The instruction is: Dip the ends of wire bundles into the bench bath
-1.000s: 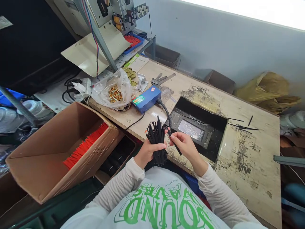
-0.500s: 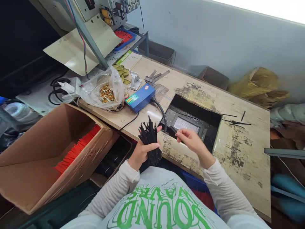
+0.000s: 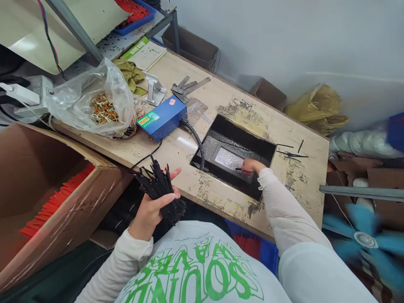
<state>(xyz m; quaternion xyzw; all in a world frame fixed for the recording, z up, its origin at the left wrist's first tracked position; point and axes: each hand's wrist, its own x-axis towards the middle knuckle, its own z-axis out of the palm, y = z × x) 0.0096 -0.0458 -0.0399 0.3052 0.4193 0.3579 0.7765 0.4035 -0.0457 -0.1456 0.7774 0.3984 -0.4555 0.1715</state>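
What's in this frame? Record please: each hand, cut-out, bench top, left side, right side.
Left hand: gripping a bundle of black strips
Right hand: in the cut-out, dark piece at its fingertips
Cut-out: framed silvery rectangle inside
Bench top: blue box, dark hose leading into the cut-out; clear bag of small orange and white pieces; loose strips right of the cut-out
Left side: cardboard box with red pieces
Right side: blue-bladed fan

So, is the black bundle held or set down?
Held: the left hand clasps the black bundle, its thumb lying across the near side.
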